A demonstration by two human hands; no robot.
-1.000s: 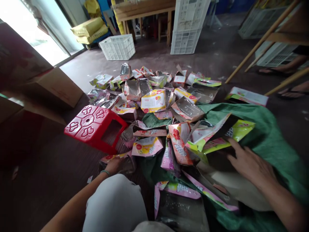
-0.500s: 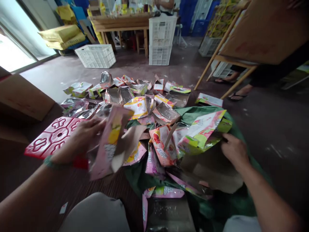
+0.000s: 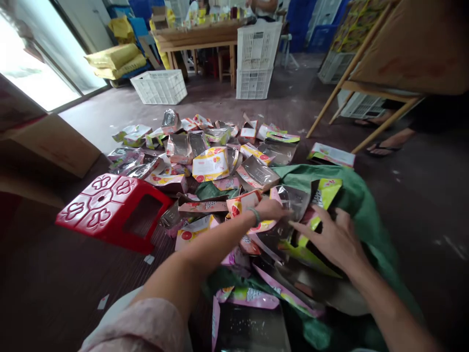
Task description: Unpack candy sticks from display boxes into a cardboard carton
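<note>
Green sheeting [image 3: 370, 215] is lying crumpled on the dark floor, and from my remote seat I am seeing opened, fruit-printed cartons [image 3: 210, 164] covering part of it and scattering well past its far edge. It is probably serving to keep the nearer ones off the floor. They are leaning on one another at mixed angles, I am judging, because they are heaped loosely, with bent flaps propping some of them up. A grey-lined carton [image 3: 252, 325] is lying at the bottom of my view, its inside facing up. A red stool [image 3: 102, 200] is sitting beside the heap on the left, and two stacked white crates [image 3: 253, 84] are standing beyond it.

The left arm is crossing over the heap, and the left hand [image 3: 271, 210] is resting against a film-windowed carton [image 3: 298, 198]. Its fingers are blurring into the film and board, so I am not able to tell whether they are gripping or merely touching. The right hand [image 3: 335, 239] is hanging over a lime-green carton [image 3: 329, 192] with its fingers spread; some tips are seemingly brushing the board, but none are curling round it. Both hands are sitting this close, I am supposing, because these two cartons are overlapping there.
</note>
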